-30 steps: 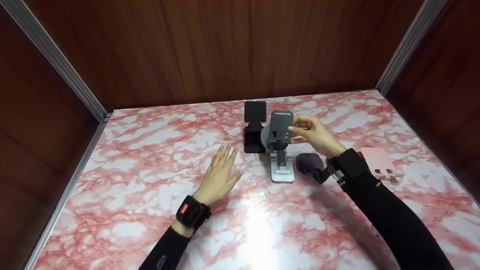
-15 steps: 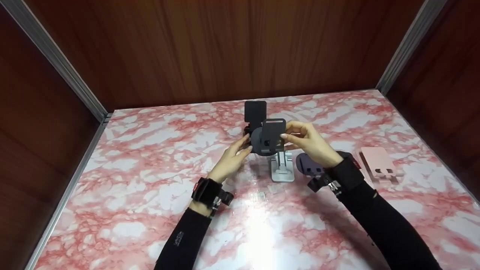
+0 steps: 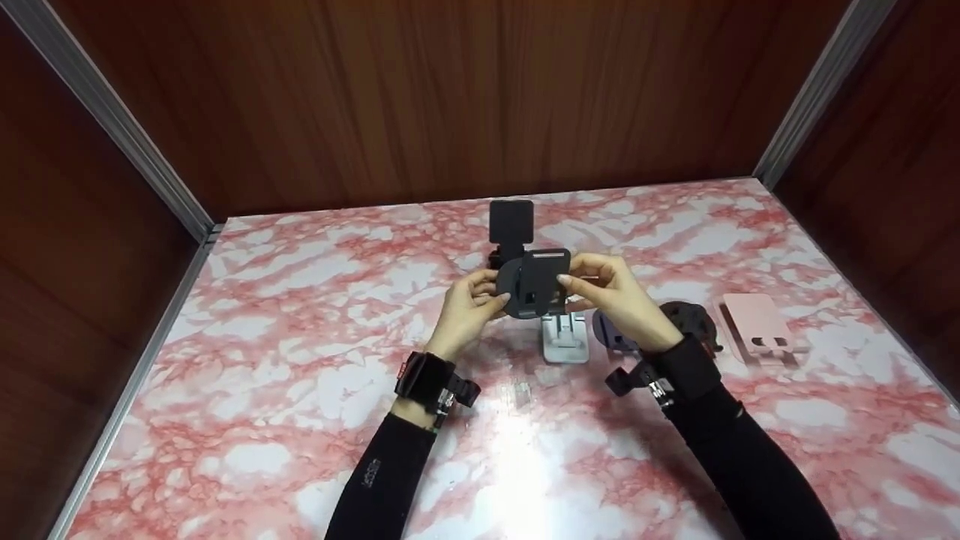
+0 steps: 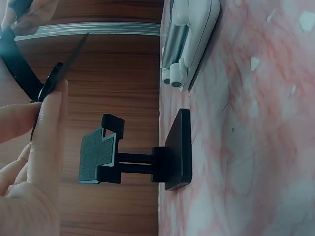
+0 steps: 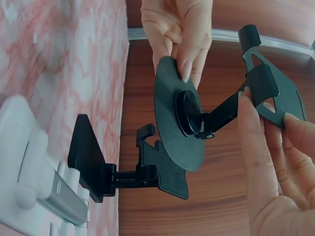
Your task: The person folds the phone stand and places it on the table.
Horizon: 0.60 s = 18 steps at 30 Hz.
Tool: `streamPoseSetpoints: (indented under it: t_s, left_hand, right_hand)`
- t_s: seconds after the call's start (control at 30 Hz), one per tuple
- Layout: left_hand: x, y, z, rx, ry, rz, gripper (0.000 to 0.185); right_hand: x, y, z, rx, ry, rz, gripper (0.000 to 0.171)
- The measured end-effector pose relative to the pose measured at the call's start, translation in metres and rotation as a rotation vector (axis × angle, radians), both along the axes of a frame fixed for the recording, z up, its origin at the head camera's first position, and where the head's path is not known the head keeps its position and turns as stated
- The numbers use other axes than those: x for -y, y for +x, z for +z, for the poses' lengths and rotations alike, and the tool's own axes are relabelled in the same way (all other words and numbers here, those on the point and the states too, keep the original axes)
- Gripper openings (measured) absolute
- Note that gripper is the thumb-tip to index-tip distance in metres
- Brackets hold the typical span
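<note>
A dark folding phone stand [image 3: 546, 281] is held up off the table between both hands. My left hand [image 3: 466, 311] pinches the edge of its round base [image 5: 170, 115], thumb on one face and fingers behind. The slotted phone plate [image 5: 283, 93] is gripped at its side by my right hand [image 3: 619, 300], between thumb and fingers. In the right wrist view a hinged arm [image 5: 224, 113] joins base and plate, and the base is tipped on edge. Behind the held stand, a black phone stand [image 3: 511, 223] stands upright on the table, partly covered in the head view.
A white phone stand [image 3: 565, 341] sits just below the held one. To its right are a purple stand [image 3: 611, 330], partly behind my right wrist, a dark round object [image 3: 690, 322] and a pink stand [image 3: 756, 326]. Wood-patterned panels [image 3: 465, 97] enclose the marbled table [image 3: 300, 360].
My right hand has brought the dark stand left and a little nearer. My left hand, earlier spread over the table, has come up and taken hold of the round base.
</note>
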State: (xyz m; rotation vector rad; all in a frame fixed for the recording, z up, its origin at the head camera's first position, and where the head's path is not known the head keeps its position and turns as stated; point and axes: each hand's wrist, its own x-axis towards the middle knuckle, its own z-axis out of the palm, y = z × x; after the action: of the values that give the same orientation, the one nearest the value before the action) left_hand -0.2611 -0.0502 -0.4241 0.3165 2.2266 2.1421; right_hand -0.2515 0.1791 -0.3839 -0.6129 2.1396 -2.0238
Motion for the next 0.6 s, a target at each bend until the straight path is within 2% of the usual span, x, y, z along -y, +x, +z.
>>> streamPoseSetpoints:
  t_s: [0.23, 0.6]
  left_hand:
    - [0.0003, 0.0021, 0.0039, -0.127, -0.097, 0.018, 0.028]
    - [0.0016, 0.0051, 0.0072, -0.233, -0.141, 0.053, 0.023]
  right_hand:
    - [0.0008, 0.0037, 0.0023, 0.003, -0.013, -0.008, 0.013]
    - [-0.0016, 0.0059, 0.0091, 0.004, 0.045, 0.026, 0.017]
